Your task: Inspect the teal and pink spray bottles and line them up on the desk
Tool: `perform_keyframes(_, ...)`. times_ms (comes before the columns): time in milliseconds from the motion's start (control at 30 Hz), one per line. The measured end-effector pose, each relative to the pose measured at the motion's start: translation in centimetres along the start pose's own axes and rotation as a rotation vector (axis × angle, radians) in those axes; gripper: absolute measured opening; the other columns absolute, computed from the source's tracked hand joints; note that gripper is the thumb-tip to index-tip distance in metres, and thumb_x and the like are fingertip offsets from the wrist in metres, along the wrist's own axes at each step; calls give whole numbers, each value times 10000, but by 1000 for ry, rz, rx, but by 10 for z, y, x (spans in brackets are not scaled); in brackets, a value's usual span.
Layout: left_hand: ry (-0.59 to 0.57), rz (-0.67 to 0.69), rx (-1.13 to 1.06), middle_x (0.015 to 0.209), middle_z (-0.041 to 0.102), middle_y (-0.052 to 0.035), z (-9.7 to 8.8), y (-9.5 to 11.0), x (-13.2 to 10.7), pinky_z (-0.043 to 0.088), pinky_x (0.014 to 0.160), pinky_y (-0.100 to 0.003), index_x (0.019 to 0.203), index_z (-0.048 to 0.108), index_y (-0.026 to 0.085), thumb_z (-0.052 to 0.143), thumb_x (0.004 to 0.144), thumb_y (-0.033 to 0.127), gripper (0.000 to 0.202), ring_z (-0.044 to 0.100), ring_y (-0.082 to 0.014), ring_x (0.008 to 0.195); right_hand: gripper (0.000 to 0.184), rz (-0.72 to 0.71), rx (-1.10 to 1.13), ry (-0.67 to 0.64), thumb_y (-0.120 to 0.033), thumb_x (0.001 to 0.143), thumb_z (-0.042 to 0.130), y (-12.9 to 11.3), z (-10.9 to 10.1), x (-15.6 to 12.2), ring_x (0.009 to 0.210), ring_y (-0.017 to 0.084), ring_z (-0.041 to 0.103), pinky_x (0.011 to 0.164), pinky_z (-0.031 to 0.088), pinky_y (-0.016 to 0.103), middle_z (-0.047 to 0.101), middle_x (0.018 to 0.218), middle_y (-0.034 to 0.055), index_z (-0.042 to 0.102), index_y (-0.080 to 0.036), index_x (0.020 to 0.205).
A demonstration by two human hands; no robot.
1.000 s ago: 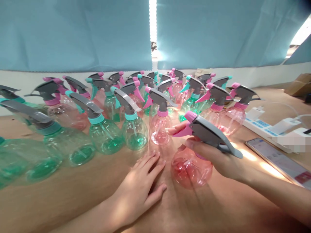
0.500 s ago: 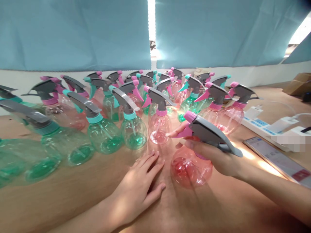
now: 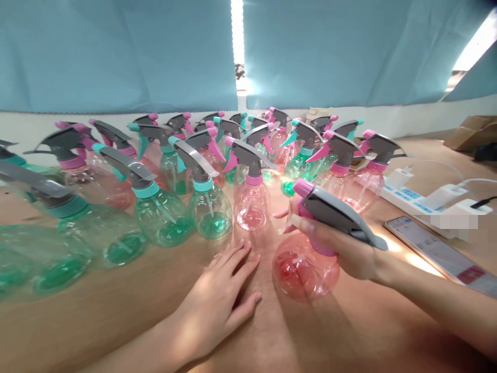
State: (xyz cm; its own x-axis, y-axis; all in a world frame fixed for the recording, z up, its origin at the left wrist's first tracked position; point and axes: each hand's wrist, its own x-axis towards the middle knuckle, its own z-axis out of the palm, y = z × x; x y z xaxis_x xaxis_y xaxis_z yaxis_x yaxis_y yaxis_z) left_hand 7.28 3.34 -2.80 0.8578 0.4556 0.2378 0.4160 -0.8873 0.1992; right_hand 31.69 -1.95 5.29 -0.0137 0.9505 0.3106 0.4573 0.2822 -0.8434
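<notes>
My right hand [image 3: 341, 243] is wrapped round the neck of a pink spray bottle [image 3: 305, 274] with a grey and pink trigger head, and its fingers reach toward the trigger. This bottle is slightly tilted; whether its base touches the table cannot be told. Palm down on the wooden table [image 3: 155, 321], my left hand [image 3: 221, 285] lies with fingers stretched out and nothing in it. Just beyond its fingertips stand a clear pink spray bottle [image 3: 251, 204] and a green spray bottle [image 3: 212, 207].
Several more green and pink spray bottles crowd the left and back, among them a green one [image 3: 161, 217] nearby. On the right lie a phone [image 3: 435, 251] and a white power strip [image 3: 411, 199] with plugged-in chargers. A cardboard box [image 3: 471, 132] sits at the far right. Blue curtains [image 3: 116, 57] hang behind.
The fingers of my right hand have drawn in toward the trigger. My left hand stays flat, and the whole view has shifted slightly.
</notes>
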Motion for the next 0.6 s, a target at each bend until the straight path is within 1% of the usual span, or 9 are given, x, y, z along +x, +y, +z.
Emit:
perform_keyframes(133, 8, 5, 2, 1500, 424, -106, 1, 0, 0, 343, 1110, -489, 1427, 440, 192, 456, 988, 408, 490, 352, -288, 1394, 277, -19, -4, 15, -518, 919, 514, 0, 0, -1, 673, 180, 573, 607, 462, 314, 520, 656, -13, 581, -259, 846)
perform_keyframes(200, 11, 5, 2, 1503, 421, -101, 1, -1, 0, 341, 1112, -484, 1428, 441, 198, 453, 988, 410, 488, 352, -287, 1395, 275, -38, -7, 4, -513, 923, 512, 0, -1, -1, 630, 157, 551, 574, 441, 302, 558, 703, -12, 591, -259, 853)
perform_keyframes(300, 15, -1, 3, 1503, 421, -96, 1, 0, -1, 339, 1114, -475, 1426, 444, 202, 442, 992, 419, 485, 348, -283, 1397, 254, -21, -24, -10, -493, 923, 525, 0, -3, 0, 559, 126, 508, 503, 393, 282, 621, 789, -9, 624, -263, 885)
perform_keyframes(367, 9, -6, 1, 1508, 415, -94, 0, 0, -1, 339, 1114, -473, 1428, 441, 205, 433, 995, 419, 483, 345, -280, 1399, 242, 2, -10, -8, -485, 914, 544, 0, -2, 1, 592, 136, 545, 487, 390, 275, 660, 848, -1, 652, -269, 928)
perform_keyframes(433, 2, -10, -3, 1514, 407, -94, 0, 0, -1, 340, 1112, -477, 1431, 437, 208, 434, 994, 416, 483, 343, -281, 1400, 224, 10, 42, -8, -460, 906, 574, -2, -1, 3, 724, 165, 620, 554, 452, 277, 691, 937, 6, 668, -279, 998)
perform_keyframes(500, -1, -15, -9, 1516, 403, -96, 0, 0, -1, 344, 1108, -485, 1433, 433, 209, 444, 989, 409, 486, 342, -287, 1400, 187, 11, 106, -6, -396, 908, 599, -5, 2, 4, 865, 177, 654, 697, 515, 296, 701, 1016, 1, 671, -285, 1040)
perform_keyframes(567, 0, -15, -12, 1515, 404, -102, 0, 0, -1, 349, 1103, -491, 1431, 436, 202, 454, 983, 401, 490, 344, -293, 1398, 149, -8, 158, -5, -308, 914, 602, -8, 4, 5, 953, 168, 660, 839, 523, 314, 704, 1059, -10, 679, -287, 1040)
perform_keyframes(600, 2, -14, -13, 1513, 405, -106, 0, 1, -1, 351, 1101, -492, 1428, 439, 199, 459, 980, 397, 490, 346, -296, 1397, 145, -24, 177, -1, -277, 915, 598, -9, 4, 5, 987, 166, 658, 882, 519, 318, 705, 1072, -13, 687, -287, 1030)
